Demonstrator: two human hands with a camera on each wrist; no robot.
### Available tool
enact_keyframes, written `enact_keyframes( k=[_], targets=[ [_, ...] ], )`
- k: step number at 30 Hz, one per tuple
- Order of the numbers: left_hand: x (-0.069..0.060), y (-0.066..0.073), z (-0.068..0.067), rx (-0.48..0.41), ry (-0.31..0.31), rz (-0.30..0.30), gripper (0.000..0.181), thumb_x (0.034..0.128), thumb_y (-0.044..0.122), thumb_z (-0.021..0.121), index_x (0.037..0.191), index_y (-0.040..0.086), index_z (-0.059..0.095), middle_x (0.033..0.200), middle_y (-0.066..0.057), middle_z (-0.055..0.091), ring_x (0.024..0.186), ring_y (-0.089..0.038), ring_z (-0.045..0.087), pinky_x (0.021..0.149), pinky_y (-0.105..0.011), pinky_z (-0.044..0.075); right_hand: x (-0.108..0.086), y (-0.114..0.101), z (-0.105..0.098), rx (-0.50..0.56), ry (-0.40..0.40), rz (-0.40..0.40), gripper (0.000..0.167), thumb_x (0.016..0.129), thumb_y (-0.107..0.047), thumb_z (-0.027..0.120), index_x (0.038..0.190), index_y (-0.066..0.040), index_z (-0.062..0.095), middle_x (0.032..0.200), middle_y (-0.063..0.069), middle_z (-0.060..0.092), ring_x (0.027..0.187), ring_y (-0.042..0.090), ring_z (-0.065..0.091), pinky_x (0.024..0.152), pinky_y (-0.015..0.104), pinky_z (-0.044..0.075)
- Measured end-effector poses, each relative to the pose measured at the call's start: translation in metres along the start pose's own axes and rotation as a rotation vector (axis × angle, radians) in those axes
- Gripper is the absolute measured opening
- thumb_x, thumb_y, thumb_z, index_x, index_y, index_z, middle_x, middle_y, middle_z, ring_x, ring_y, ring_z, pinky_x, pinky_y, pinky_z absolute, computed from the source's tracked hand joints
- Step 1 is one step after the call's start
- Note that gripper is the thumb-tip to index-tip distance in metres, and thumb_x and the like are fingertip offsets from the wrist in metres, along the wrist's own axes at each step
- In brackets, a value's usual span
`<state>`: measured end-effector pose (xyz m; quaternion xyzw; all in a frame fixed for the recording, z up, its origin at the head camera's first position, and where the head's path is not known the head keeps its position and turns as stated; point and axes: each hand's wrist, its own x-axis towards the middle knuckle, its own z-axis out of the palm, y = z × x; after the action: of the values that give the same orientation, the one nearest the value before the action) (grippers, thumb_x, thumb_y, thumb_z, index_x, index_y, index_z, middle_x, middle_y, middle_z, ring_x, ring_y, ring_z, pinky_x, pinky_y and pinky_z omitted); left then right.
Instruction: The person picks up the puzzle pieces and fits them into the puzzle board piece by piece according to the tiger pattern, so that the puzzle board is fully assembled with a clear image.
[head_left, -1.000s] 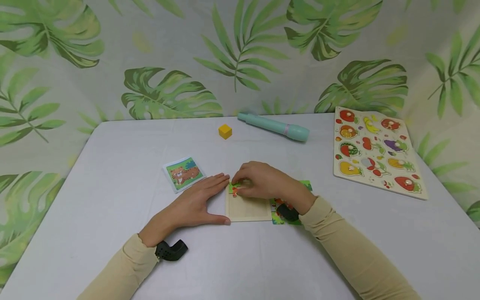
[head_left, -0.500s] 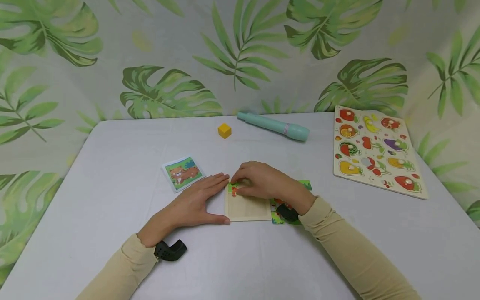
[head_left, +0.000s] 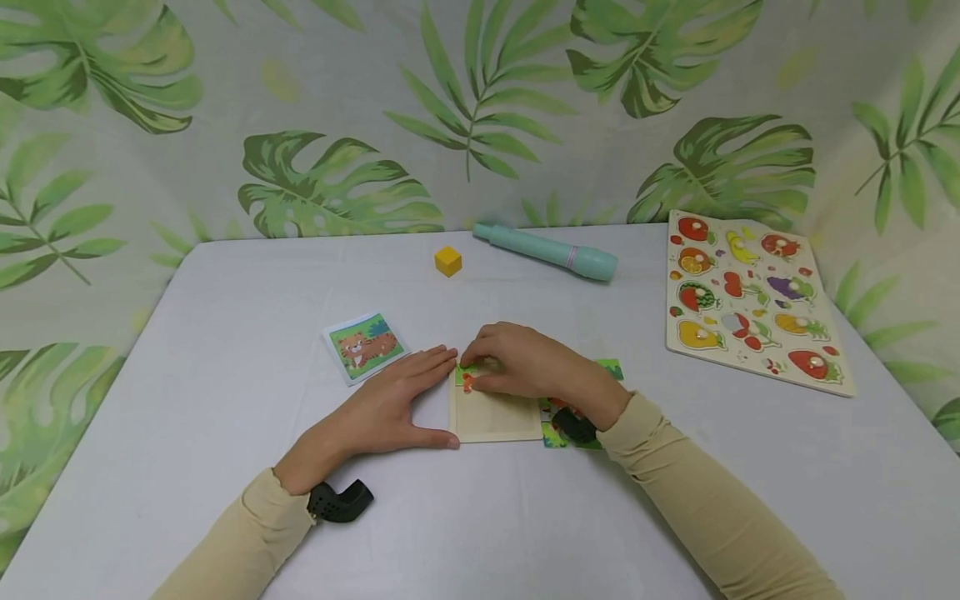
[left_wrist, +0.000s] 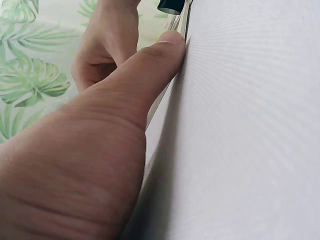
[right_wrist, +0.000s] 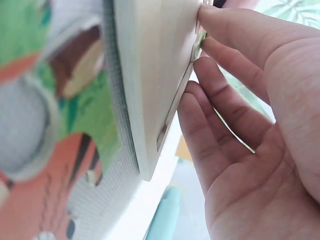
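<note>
On a white cloth-covered table (head_left: 187,375), a wide-stretched left hand (head_left: 386,408) and pinching right hand (head_left: 521,358) share a square pale-wood tray (head_left: 498,421): one seemingly bracing its left edge, the other holding a green-and-orange puzzle piece (head_left: 468,382) in its far-left corner.

Looks like a staged recording corner: leaf-print fabric (head_left: 337,92) hung behind and either side of a white-covered desk (head_left: 202,358), wrist cameras (head_left: 340,502) on the person (home or lab, can't tell).
</note>
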<state>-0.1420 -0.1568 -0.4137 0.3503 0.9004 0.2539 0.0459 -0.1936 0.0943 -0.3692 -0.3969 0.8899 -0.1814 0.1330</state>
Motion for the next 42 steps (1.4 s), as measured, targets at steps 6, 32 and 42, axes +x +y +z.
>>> enact_keyframes(
  k=[6,32,42],
  targets=[
    [-0.001,0.0,0.0,0.005,0.006,0.002,0.105,0.0798,0.065,0.08,0.158,0.007,0.041,0.166,-0.002,0.037,0.156,-0.021,0.028,0.125,-0.048,0.028,0.0,-0.001,0.0,-0.018,0.005,-0.018,0.029,0.096,-0.024,0.076,0.124,-0.016,0.075,0.12,-0.002,0.069,0.117,0.019,0.061,0.104,0.037,0.05],
    [-0.001,-0.001,0.001,-0.004,0.004,-0.002,0.106,0.0801,0.069,0.077,0.159,0.008,0.04,0.166,-0.001,0.036,0.157,-0.02,0.027,0.126,-0.048,0.027,-0.009,-0.005,-0.011,-0.017,0.028,-0.031,0.031,0.097,-0.026,0.074,0.125,-0.014,0.074,0.122,0.0,0.07,0.117,0.019,0.063,0.104,0.039,0.051],
    [0.0,-0.001,0.001,-0.005,-0.005,-0.01,0.106,0.0799,0.068,0.078,0.159,0.009,0.04,0.167,0.001,0.035,0.157,-0.02,0.027,0.126,-0.048,0.027,-0.022,-0.003,-0.023,0.024,0.048,-0.019,0.03,0.097,-0.026,0.074,0.124,-0.014,0.074,0.121,0.0,0.071,0.115,0.019,0.063,0.101,0.039,0.052]
  ],
)
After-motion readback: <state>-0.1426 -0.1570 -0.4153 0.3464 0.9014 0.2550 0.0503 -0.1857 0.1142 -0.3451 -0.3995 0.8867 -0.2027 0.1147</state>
